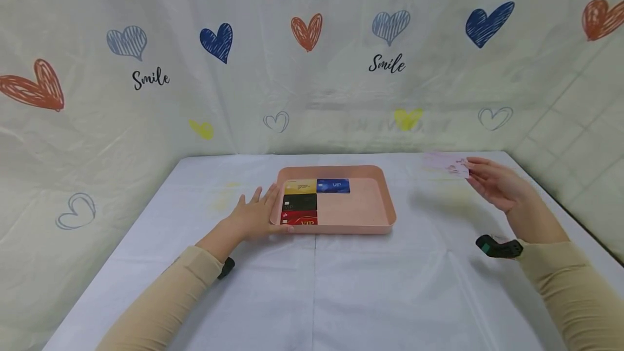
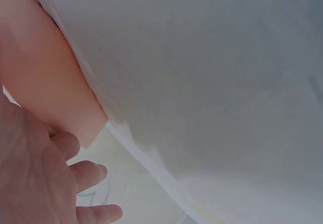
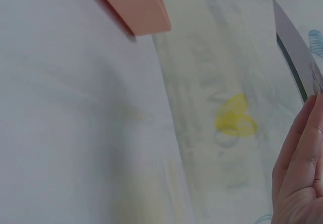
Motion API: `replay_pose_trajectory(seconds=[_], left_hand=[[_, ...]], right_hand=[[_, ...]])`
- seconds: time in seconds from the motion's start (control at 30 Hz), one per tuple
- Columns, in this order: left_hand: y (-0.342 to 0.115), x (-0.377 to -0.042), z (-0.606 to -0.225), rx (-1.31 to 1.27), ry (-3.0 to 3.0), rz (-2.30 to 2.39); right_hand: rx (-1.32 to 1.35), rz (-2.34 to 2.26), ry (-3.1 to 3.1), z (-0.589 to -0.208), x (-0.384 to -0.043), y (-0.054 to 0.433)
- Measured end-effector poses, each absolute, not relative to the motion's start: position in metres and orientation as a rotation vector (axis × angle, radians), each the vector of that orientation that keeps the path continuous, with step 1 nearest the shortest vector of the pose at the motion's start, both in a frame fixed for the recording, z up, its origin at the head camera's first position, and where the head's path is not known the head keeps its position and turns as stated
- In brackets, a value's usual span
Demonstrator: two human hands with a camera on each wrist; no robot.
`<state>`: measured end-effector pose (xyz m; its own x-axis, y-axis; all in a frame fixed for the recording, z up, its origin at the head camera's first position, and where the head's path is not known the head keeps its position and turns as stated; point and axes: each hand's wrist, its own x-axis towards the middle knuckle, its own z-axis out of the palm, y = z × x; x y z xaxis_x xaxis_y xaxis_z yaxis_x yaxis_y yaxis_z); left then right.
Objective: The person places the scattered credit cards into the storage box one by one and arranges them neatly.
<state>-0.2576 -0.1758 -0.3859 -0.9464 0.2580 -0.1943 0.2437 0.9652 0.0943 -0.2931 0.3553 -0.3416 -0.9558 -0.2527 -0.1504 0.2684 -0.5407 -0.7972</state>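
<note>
A shallow pink tray (image 1: 361,207) lies on the white-covered table. In its left part are a gold card (image 1: 298,187), a black card (image 1: 301,202) and a red card (image 1: 298,218) in a column, with a blue VIP card (image 1: 333,186) beside the gold one. My left hand (image 1: 255,218) rests against the tray's left side, fingers spread and thumb along the front rim. Off to the right, my right hand (image 1: 499,186) pinches a pale pink patterned card (image 1: 447,163) above the table. In the right wrist view that card (image 3: 298,52) shows a dark green strip along one edge.
A white cloth (image 1: 312,291) covers the table. Behind it hangs a pale sheet (image 1: 341,85) printed with hearts and "Smile". A black wrist device (image 1: 498,246) sits at the right cuff; part of another (image 1: 226,268) shows below the left one.
</note>
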Motion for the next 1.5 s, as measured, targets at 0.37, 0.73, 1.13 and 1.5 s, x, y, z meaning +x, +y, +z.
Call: replay_pose_trajectory(seconds=[0.37,0.73,1.13,1.5], left_hand=[[-0.175,-0.257,-0.385,0.373,2.907,0.098],[-0.174,-0.256,-0.383,0.371,2.905,0.139],[-0.177,-0.257,-0.386,0.386,2.911,0.130],[-0.176,-0.257,-0.385,0.403,2.911,0.126]], right_hand=[[0.045,-2.451,1.392,-0.340,-0.294,0.322],[0.003,-2.425,1.386,-0.347,-0.296,0.295],[0.003,-2.388,1.435,-0.353,-0.303,0.263],[-0.064,-2.269,1.611,-0.357,-0.309,0.237]])
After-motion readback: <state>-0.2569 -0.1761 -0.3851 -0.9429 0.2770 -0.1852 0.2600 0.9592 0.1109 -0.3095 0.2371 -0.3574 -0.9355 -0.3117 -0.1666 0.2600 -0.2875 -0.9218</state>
